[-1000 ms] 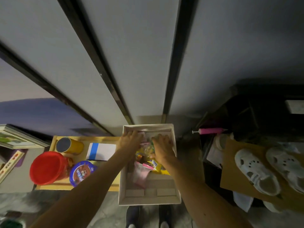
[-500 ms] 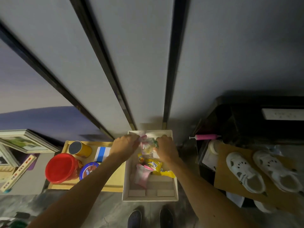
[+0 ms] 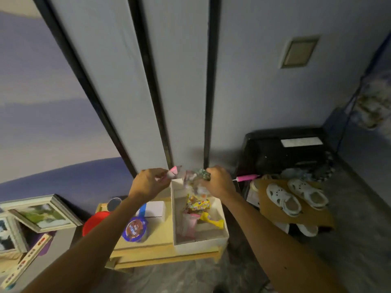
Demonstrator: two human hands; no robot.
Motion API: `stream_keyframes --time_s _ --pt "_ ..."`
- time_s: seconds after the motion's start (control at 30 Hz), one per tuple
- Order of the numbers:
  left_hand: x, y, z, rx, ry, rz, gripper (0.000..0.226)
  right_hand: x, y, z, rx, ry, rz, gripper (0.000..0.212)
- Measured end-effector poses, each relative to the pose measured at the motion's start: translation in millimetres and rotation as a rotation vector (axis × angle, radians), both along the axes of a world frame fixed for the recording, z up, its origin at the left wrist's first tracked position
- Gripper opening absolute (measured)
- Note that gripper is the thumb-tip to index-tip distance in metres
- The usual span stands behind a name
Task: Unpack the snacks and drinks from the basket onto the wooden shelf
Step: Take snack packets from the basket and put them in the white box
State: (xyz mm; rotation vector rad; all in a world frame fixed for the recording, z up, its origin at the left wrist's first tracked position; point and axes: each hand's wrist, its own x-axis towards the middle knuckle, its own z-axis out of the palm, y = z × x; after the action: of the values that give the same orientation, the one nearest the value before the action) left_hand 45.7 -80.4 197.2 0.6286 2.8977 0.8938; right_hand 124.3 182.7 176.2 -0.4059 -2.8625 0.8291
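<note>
Head view is looking down over both arms reaching forward above the basket (image 3: 201, 243), a pale open box sitting at the right end of the low wooden shelf (image 3: 160, 253). The left hand (image 3: 149, 183) is pinching shut on a small pink-tipped packet (image 3: 174, 171), held up over the basket's far left corner. The right hand (image 3: 219, 182) is closing around a crinkly clear snack bag (image 3: 195, 178) with a dark green top, lifted above the basket's far end. Yellow snack packets (image 3: 198, 205) and a pink wrapper (image 3: 188, 224) are lying inside the basket. On the shelf to the left are sitting a white box with a blue stripe (image 3: 153, 209), a round blue-rimmed tub (image 3: 134, 229) and a red lid (image 3: 95, 220).
</note>
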Motion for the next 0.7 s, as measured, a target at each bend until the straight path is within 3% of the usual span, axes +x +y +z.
stream_keyframes --time_s 0.07,0.27,0.43,0.53,0.63,0.7 --pt "7.4 -9.5 10.0 0.041 -0.003 -0.045 0.057 22.5 -8.3 14.6 -0.025 0.031 -0.033 0.028" --pt "44.1 -18.2 28.4 0.103 -0.016 -0.224 0.02 110.2 -27.8 50.7 -0.038 0.173 -0.155 0.027" --pt "83.3 12.9 42.3 0.152 -0.034 -0.376 0.023 194.1 -23.9 67.9 -0.02 0.188 -0.277 0.035" --pt "111.7 48.7 48.6 0.194 -0.038 -0.448 0.011 247.9 -8.5 75.1 -0.044 0.119 -0.36 0.048" --pt "158.4 92.0 58.2 0.203 -0.042 -0.57 0.004 307.5 14.4 74.2 -0.046 0.16 -0.464 0.032" --pt "188.6 123.1 58.1 0.175 -0.011 -0.671 0.015 349.0 31.0 67.2 -0.03 0.151 -0.566 0.031"
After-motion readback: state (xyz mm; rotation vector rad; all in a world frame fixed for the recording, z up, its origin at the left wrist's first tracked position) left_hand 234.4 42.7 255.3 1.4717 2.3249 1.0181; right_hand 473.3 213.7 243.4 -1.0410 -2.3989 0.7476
